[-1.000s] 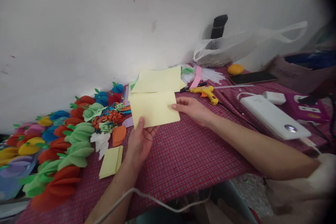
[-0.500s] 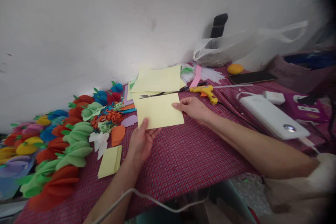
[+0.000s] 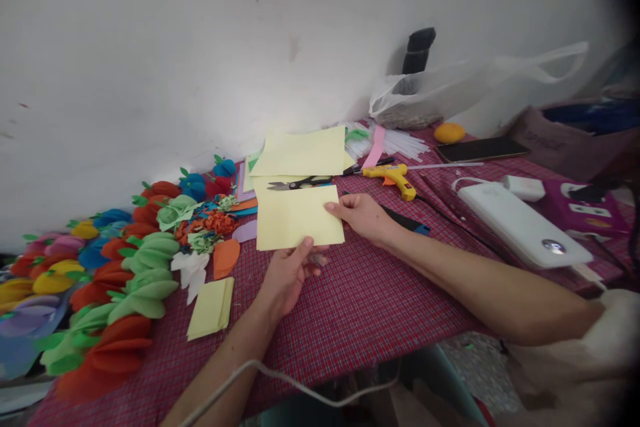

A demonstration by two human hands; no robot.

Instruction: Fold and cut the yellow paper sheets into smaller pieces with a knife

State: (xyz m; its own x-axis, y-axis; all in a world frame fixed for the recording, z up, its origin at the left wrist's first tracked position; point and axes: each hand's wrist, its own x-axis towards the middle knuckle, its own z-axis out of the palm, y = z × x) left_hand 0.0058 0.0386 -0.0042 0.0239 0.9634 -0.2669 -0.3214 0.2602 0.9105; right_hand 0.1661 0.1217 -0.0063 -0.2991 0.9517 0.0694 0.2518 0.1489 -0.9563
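Observation:
I hold a pale yellow paper sheet (image 3: 295,219) above the red checked tablecloth (image 3: 360,307). My left hand (image 3: 287,273) pinches its lower edge, thumb on top. My right hand (image 3: 361,215) grips its right edge. Just behind the sheet lie black-handled scissors (image 3: 300,183) on more yellow paper (image 3: 303,153). A folded yellow piece (image 3: 213,307) rests to the left of my left forearm.
Colourful paper flowers (image 3: 125,273) crowd the left side. A yellow glue gun (image 3: 393,177), white power bank (image 3: 520,223), phone (image 3: 480,149), orange ball (image 3: 449,132) and plastic bag (image 3: 430,97) lie at the right and back. A white cable (image 3: 280,377) hangs at the front edge.
The sheet has come down and toward me, which uncovers the scissors behind it. My left hand has slid right along the lower edge.

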